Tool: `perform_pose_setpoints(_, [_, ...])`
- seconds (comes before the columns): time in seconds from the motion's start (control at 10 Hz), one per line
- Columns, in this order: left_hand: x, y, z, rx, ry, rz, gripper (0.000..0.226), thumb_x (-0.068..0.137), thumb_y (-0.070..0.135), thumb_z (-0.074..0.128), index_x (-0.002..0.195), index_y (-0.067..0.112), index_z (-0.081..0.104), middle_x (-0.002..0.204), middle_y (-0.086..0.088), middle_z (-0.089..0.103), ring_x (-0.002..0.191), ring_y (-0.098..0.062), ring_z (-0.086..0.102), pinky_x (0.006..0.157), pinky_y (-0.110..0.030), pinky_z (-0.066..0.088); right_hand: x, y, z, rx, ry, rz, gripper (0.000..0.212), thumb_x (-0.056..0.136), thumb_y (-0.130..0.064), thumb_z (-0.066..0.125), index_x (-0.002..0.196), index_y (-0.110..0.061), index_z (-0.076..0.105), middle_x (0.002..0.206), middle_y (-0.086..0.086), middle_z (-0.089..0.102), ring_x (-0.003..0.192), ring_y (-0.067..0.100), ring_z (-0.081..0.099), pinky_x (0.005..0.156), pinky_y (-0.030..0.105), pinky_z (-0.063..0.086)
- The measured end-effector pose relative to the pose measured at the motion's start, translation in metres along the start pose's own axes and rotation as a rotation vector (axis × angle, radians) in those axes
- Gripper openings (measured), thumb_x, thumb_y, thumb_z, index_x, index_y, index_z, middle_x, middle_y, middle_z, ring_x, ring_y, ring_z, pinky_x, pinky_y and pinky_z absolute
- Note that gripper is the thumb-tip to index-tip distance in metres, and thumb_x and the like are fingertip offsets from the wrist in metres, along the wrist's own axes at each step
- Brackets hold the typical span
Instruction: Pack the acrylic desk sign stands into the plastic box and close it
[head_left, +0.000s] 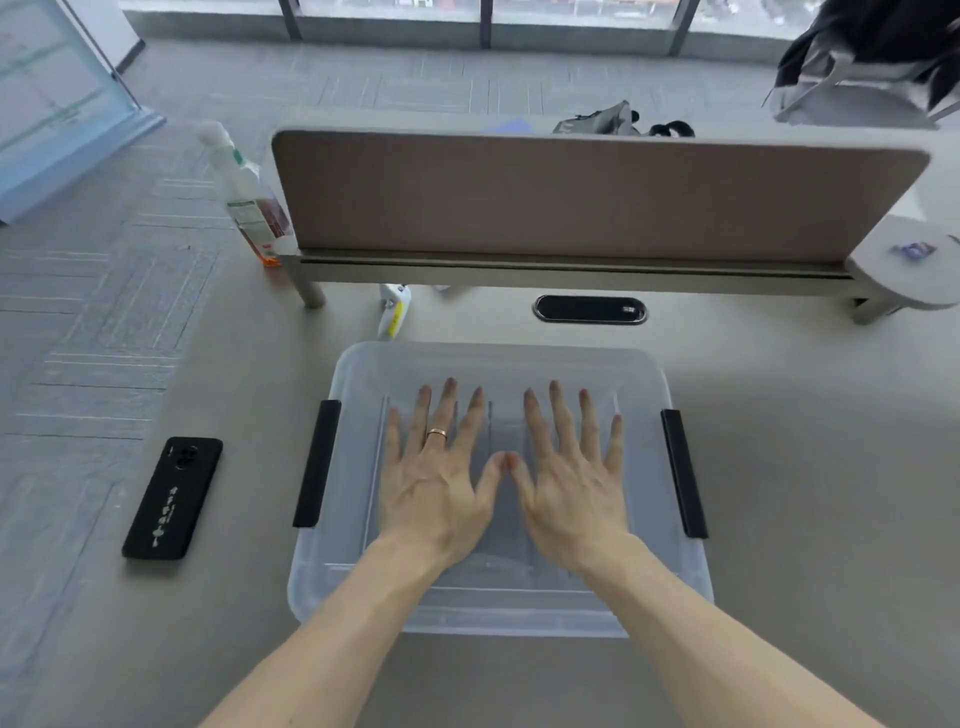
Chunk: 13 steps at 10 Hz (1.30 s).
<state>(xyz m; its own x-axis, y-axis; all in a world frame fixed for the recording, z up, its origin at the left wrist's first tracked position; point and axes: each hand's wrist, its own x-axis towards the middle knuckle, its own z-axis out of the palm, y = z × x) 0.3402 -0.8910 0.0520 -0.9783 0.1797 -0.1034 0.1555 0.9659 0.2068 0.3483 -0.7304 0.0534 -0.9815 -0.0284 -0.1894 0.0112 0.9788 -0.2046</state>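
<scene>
A translucent plastic box (358, 597) stands on the desk in front of me with its lid on. Black clip handles sit at its left side (316, 465) and right side (683, 473). My left hand (439, 478) and my right hand (569, 483) lie flat on the lid, fingers spread, thumbs touching at the middle. A ring is on my left hand. Through the lid, clear acrylic sign stands (511, 551) show faintly inside the box, partly hidden under my hands.
A black phone (172, 498) lies face down left of the box. Behind the box are a small white bottle (394, 310), a cable grommet (590, 309) and a brown desk divider (587, 195). A spray bottle (249, 197) stands at the divider's left end.
</scene>
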Motion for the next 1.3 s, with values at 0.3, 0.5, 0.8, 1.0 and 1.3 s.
perform_pose_setpoints(0.3, [0.002,-0.003,0.009,-0.002,-0.004,0.002,0.071,0.102,0.062,0.019,0.163,0.035,-0.006,0.172,0.005,-0.013,0.158,-0.018,-0.015,0.127,-0.052,0.003,-0.001,0.002,0.008,-0.03,0.014,-0.012,0.072,0.1,-0.061,0.016,0.161,-0.028,-0.004,0.169,0.001,-0.016,0.154,0.029,-0.02,0.121,0.063,-0.003])
perform_pose_setpoints(0.5, [0.007,-0.004,0.021,0.043,-0.008,0.0,0.072,0.102,0.06,0.018,0.163,0.031,-0.005,0.172,0.001,-0.011,0.159,-0.022,-0.012,0.126,-0.056,0.007,0.004,0.005,0.021,-0.044,0.022,-0.01,0.074,0.1,-0.061,0.019,0.161,-0.026,-0.004,0.169,0.004,-0.014,0.155,0.03,-0.017,0.121,0.065,0.0])
perform_pose_setpoints(0.8, [0.007,-0.005,0.029,0.087,-0.037,-0.011,0.071,0.102,0.059,0.015,0.163,0.032,-0.008,0.171,0.001,-0.017,0.157,-0.021,-0.019,0.126,-0.055,-0.002,0.007,0.004,0.026,-0.076,-0.012,-0.008,0.074,0.098,-0.06,0.012,0.16,-0.025,-0.01,0.167,0.003,-0.022,0.153,0.03,-0.023,0.12,0.064,-0.006])
perform_pose_setpoints(1.0, [0.005,-0.001,0.019,0.062,-0.04,-0.027,0.07,0.101,0.06,0.011,0.162,0.034,-0.01,0.17,0.003,-0.019,0.157,-0.019,-0.021,0.126,-0.054,-0.006,0.004,0.001,0.016,-0.059,-0.024,-0.01,0.073,0.097,-0.063,0.004,0.158,-0.029,-0.017,0.165,0.0,-0.029,0.151,0.027,-0.031,0.119,0.061,-0.013])
perform_pose_setpoints(1.3, [0.009,0.013,-0.041,-0.037,-0.065,-0.047,0.066,0.102,0.057,0.03,0.162,0.033,0.019,0.172,-0.001,0.014,0.159,-0.024,0.005,0.127,-0.051,0.001,-0.001,-0.003,-0.032,0.031,-0.052,-0.041,0.072,0.099,-0.062,0.018,0.16,-0.031,-0.003,0.17,-0.001,-0.011,0.156,0.028,-0.013,0.121,0.06,-0.009])
